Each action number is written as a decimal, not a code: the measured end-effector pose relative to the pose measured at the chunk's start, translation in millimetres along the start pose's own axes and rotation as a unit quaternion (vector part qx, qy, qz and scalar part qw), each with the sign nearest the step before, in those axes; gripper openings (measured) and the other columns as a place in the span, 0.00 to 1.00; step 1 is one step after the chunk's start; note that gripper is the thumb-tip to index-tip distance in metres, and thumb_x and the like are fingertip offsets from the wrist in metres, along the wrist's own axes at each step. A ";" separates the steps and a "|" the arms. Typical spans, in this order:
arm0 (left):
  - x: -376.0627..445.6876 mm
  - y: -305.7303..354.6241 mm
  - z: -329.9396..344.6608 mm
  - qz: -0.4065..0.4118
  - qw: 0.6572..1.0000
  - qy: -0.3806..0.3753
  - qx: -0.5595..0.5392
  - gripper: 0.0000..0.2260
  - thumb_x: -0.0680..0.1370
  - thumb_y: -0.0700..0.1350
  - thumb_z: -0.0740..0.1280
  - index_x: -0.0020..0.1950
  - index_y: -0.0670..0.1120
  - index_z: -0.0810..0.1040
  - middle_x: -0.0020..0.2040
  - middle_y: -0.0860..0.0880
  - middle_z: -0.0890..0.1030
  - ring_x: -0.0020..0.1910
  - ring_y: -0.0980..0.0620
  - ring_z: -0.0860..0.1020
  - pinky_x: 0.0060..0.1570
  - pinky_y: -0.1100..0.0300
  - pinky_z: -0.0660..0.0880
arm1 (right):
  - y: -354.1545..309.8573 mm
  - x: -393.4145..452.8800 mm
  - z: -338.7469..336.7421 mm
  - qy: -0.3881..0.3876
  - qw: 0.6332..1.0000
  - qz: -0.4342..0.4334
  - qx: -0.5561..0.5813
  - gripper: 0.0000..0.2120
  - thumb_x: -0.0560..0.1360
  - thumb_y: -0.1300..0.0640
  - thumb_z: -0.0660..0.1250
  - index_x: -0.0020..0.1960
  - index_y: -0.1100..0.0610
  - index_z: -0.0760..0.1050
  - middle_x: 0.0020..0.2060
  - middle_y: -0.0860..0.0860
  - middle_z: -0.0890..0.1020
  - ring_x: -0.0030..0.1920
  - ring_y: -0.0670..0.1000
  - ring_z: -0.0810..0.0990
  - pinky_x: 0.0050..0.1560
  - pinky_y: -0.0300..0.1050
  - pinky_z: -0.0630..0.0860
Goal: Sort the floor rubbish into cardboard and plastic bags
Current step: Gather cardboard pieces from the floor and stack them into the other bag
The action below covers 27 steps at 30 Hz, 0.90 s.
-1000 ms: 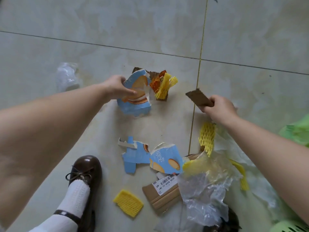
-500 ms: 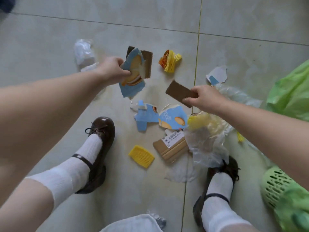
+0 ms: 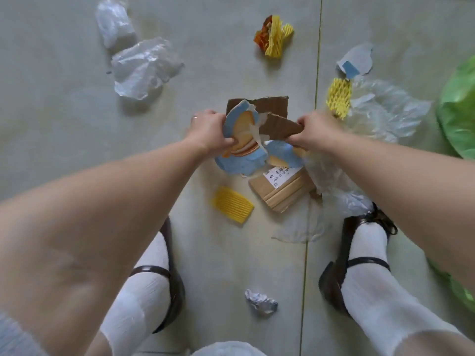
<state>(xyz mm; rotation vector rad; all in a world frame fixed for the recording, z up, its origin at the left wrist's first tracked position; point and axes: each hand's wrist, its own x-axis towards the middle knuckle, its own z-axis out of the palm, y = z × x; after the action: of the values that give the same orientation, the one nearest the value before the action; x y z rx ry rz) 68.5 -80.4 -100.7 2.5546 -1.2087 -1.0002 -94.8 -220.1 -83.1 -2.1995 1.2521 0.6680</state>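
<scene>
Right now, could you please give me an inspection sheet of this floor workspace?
Surface: pale green tiled floor, grout line running top to bottom.
Job's things: left hand grips a torn blue printed carton piece with brown cardboard behind it; right hand pinches a brown corrugated cardboard scrap. The two pieces meet between the hands.
Clutter: tan labelled cardboard piece, yellow ribbed foam pad, yellow foam net, crumpled clear plastic bags, small foil ball, white and blue torn card.
Grippers: both holding cardboard.
Cables: nothing seen.
Surroundings: green plastic bag at right edge; the person's dark shoes and white socks.
</scene>
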 end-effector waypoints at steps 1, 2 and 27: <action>1.1 0.5 0.0 0.004 1.000 0.003 0.015 0.17 0.71 0.49 0.71 0.55 0.42 0.77 0.57 0.39 0.75 0.59 0.39 0.72 0.58 0.54 0.67 | -0.4 -0.1 2.2 0.006 1.000 0.005 0.007 0.06 0.70 0.52 0.71 0.41 0.52 0.75 0.41 0.56 0.80 0.49 0.59 0.79 0.41 0.43 0.68; 3.2 -0.2 0.8 0.006 1.000 0.004 0.024 0.16 0.71 0.48 0.71 0.55 0.42 0.76 0.56 0.39 0.76 0.58 0.39 0.73 0.56 0.53 0.69 | -0.5 0.5 3.5 0.012 1.000 0.007 0.009 0.06 0.69 0.53 0.71 0.42 0.52 0.74 0.43 0.57 0.80 0.50 0.59 0.79 0.41 0.43 0.67; -70.0 -59.6 -29.6 -0.079 0.912 -0.213 -0.341 0.14 0.76 0.43 0.68 0.60 0.44 0.76 0.59 0.45 0.80 0.57 0.48 0.79 0.60 0.56 0.74 | 1.5 -71.3 38.1 -0.117 0.947 -0.230 -0.190 0.12 0.66 0.54 0.74 0.47 0.55 0.82 0.64 0.55 0.75 0.59 0.56 0.75 0.55 0.45 0.73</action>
<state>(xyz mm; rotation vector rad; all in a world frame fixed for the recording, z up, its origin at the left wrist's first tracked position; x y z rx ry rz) 93.0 6.2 -65.6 1.9439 -0.5498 -1.7145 -134.5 -151.8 -66.2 -2.5008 0.4847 0.9953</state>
